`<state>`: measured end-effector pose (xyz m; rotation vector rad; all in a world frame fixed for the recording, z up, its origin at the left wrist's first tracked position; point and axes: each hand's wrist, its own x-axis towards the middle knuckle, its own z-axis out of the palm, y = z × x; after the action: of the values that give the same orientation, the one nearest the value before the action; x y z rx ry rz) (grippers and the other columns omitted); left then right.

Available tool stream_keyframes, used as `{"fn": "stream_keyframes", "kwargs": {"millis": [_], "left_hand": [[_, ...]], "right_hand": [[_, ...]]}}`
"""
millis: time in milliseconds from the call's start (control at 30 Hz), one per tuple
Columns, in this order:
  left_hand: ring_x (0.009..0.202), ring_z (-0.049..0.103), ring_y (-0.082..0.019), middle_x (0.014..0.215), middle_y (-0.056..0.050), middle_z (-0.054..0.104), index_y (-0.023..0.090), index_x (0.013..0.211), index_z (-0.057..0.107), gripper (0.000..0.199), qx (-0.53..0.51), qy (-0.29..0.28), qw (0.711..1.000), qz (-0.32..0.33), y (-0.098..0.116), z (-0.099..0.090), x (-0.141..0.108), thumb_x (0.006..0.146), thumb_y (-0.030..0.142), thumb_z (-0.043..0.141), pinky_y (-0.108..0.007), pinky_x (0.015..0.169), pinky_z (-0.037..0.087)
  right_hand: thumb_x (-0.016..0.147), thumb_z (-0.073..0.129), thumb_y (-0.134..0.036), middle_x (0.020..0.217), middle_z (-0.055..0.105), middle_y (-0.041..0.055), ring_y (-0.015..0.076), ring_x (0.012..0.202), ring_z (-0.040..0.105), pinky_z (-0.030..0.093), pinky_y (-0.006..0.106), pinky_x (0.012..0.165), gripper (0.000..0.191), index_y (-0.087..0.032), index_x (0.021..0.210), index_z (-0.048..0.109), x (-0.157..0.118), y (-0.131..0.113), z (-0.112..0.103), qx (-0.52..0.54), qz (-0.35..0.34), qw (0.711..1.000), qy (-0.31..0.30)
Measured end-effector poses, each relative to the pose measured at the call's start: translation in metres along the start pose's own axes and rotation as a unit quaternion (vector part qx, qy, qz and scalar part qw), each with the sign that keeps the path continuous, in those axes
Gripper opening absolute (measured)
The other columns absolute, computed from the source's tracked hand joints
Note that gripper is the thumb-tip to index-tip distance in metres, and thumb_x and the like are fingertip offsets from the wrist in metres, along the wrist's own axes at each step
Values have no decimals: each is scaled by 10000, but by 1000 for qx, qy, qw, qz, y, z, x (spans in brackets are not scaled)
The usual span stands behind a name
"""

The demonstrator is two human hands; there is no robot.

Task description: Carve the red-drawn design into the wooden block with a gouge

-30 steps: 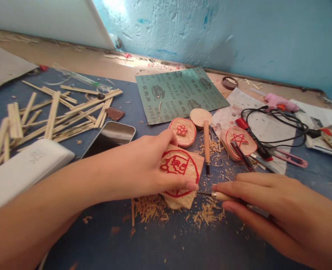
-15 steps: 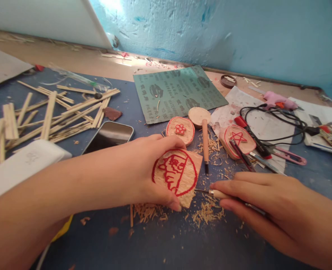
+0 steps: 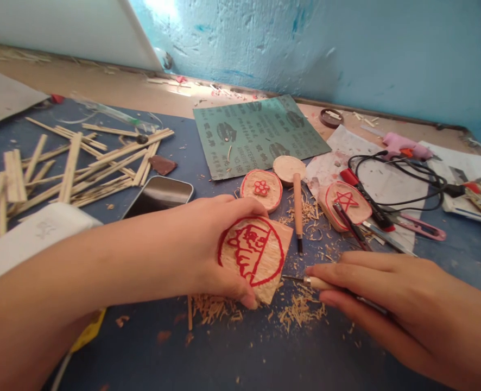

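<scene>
From the head camera, I see my left hand (image 3: pixel 200 247) clasping a wooden slab (image 3: pixel 260 258) with a red drawing inside a red circle, tilted up off the blue table (image 3: pixel 224 358). My right hand (image 3: pixel 371 296) is closed around a carving tool (image 3: pixel 316 282), its tip just beside the slab's lower edge. Shavings (image 3: pixel 297 309) lie beneath, so some cutting looks done, yet the red lines mostly stand uncut. Beyond, a flower disc (image 3: pixel 260 189) and star disc (image 3: pixel 344 205) rest near green sandpaper (image 3: pixel 257 133).

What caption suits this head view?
Left hand grips a red-marked wood slab; right hand holds a chisel.
</scene>
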<state>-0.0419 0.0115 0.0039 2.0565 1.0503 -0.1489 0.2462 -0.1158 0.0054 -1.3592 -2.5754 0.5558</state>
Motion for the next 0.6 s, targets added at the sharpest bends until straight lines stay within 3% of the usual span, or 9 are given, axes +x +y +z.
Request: {"fn": "stream_keyframes", "kwargs": {"millis": [133,600], "left_hand": [[1075,760,-356,1244,-32,797,425,1354,705,957,1,-17,1000,-17,3,-7,1,493,742,979,-405,809,597],[1058,760,-342,1281,-28,783,426,1434,640,1005,14,-33,999,-36,6,-8,1,526,666,997,-374,806,586]], "right_hand": [[1143,520,-332,1137,846,14,179,939,839,655,268,719,291,-273,1356,709,0,1,0,-1,-6,1000,-8],[1151,501,-316,1147,840,-23,158,949,835,663,281,756,278,-306,1361,683,1,1,3,6,0,1000,-11]]}}
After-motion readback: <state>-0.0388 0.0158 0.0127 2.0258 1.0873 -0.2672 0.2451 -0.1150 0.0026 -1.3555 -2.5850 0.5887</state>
